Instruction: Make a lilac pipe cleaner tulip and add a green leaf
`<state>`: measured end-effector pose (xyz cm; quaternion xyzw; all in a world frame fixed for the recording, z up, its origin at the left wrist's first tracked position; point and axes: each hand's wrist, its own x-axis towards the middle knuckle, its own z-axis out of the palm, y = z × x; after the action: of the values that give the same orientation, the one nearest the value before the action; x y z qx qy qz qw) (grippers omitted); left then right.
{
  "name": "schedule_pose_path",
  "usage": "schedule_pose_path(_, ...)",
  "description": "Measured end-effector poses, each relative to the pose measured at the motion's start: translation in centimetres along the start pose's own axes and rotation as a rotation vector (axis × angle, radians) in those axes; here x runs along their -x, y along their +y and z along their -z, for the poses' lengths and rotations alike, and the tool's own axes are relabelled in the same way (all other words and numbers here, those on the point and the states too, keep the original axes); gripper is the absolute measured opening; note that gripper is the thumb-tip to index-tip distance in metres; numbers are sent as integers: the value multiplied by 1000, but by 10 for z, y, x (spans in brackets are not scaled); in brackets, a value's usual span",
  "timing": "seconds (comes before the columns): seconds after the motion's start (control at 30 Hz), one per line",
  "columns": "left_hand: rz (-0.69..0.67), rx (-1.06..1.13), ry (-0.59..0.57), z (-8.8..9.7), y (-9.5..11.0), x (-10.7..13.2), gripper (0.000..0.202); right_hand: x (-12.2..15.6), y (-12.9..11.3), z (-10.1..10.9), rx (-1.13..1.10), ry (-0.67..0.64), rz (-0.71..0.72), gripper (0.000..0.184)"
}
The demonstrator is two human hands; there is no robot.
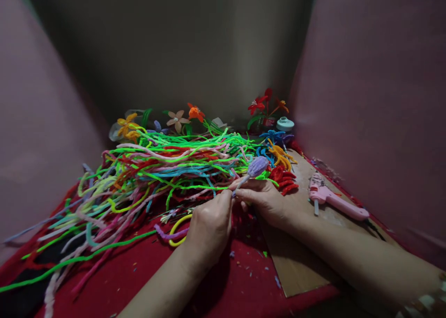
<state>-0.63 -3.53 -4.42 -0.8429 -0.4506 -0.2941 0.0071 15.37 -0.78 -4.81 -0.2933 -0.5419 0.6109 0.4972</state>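
A lavender pipe-cleaner petal (258,167) with a pale twisted stem rises above my fingertips, its rounded end toward the upper right. My right hand (267,201) is closed in a pinch around the lower stem. Close against it, my left hand (210,224) pinches the same stem near its bottom end, where a bit of purple shows between the fingertips. Just behind both hands lies a large heap of loose pipe cleaners (195,157) in green, pink, red, blue and yellow. A yellow pipe cleaner (176,225) and a purple one (167,234) curve beside my left hand.
A pink glue gun (339,204) lies on a cardboard sheet (299,267) at right. Red petals (283,179), orange petals (278,155) and blue ones (266,155) are piled beyond my right hand. Finished-looking flowers (177,120) stand along the back. Scraps dot the red cloth (244,281).
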Motion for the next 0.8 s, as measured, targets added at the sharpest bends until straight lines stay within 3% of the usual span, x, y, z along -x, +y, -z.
schedule_pose_path(0.17,61,243,70,7,1,-3,21,0,1,0,-28,-60,-7,19)
schedule_pose_path(0.33,303,604,28,18,9,-11,19,2,0,-1,-24,-55,39,16)
schedule_pose_path(0.53,635,1193,-179,29,17,-17,23,2,-4,1,34,-72,7,20)
schedule_pose_path(0.67,694,1513,-352,29,13,-16,20,0,1,4,-41,-97,-21,22)
schedule_pose_path(0.8,671,1722,-486,24,7,-13,18,0,4,4,-177,-176,-125,31)
